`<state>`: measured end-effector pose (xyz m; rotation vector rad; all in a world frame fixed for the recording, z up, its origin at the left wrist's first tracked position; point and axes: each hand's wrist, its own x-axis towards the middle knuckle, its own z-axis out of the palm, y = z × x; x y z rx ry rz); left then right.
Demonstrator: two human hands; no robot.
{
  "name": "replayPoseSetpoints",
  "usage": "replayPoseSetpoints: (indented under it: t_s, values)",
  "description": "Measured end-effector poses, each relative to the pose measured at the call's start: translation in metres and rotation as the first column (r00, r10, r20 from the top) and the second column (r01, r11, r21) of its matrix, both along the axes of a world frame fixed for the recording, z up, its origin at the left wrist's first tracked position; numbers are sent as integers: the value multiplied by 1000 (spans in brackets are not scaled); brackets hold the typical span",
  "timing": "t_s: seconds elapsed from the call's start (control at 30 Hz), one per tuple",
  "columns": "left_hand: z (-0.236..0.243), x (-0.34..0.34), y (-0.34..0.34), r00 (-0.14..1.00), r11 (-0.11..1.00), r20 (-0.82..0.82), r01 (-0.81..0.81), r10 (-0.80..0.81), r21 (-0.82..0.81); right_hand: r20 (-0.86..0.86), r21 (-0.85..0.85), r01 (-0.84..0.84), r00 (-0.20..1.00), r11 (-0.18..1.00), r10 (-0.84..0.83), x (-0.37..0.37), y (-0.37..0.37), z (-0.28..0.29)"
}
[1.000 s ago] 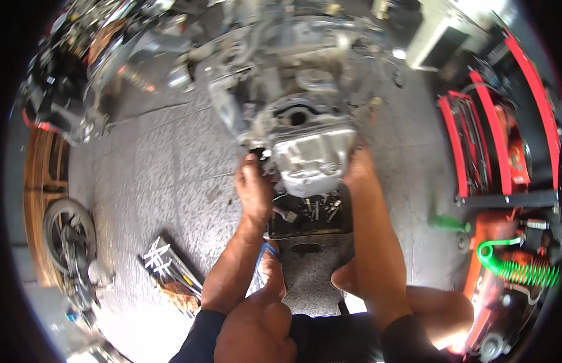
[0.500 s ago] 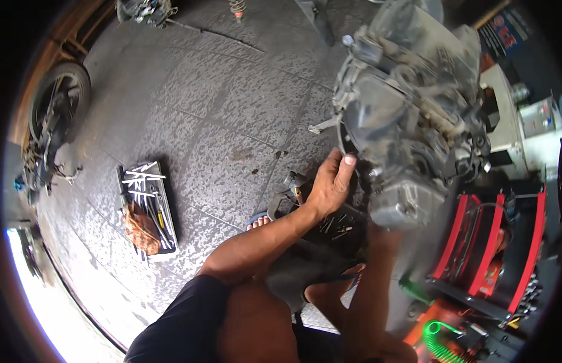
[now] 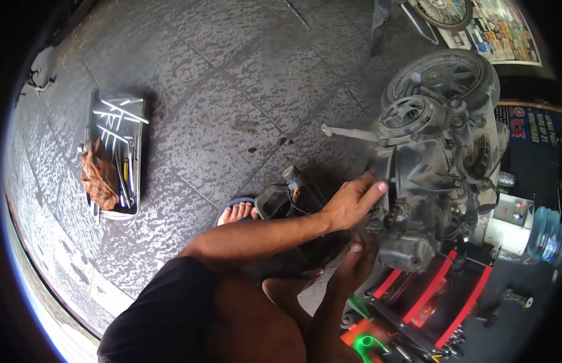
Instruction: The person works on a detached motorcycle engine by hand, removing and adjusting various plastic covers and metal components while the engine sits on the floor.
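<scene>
Engine [image 3: 423, 169] on the right side of the view, on the tiled floor area, its far end joined to a wheel [image 3: 453, 78] that now shows plainly; half a second ago that end was cut by the upper edge. Pale lever [image 3: 350, 133] juts from its left side. The whole view has swung since then: tray and rack both sit elsewhere in it, and the motorcycle wheel at far left has gone out. Left hand [image 3: 353, 204] is closed on the engine's left edge, thumb uppermost and pointing up and right, fingertips lost in shadow; forearm crosses nearly level over the knee. Right hand [image 3: 358, 260], mostly behind the engine's near end in the earlier frame, now shows just left of that end, lower than the left, forearm rising steeply; thumb is up, other fingers unclear, so cannot tell whether it grips. Outward: foot [image 3: 235, 213] in a sandal below the left wrist; red-edged rack [image 3: 426, 296] beyond the near end; tray [image 3: 125, 213] of tools well apart at left, brown rag [image 3: 99, 175] in it.
</scene>
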<state>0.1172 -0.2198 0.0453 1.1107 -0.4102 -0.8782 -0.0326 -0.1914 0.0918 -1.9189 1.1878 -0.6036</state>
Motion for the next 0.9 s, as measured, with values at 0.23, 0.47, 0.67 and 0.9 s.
replayPoseSetpoints:
  t_s: [0.23,0.47,0.67,0.9]
  values:
    - [12,10,10,999,999,15,41,-41,25,391,285,130,889,950,-239,28,-1,-16]
    - [12,14,7,999,999,30,34,-34,-2,356,294,190,888,937,-291,27,-13,-22]
    - [1,3,0,991,997,-121,47,-53,-54,238,271,239,922,932,-305,30,-10,-15]
    - [10,8,8,992,995,-75,104,-105,-10,-414,165,31,909,986,41,22,4,51]
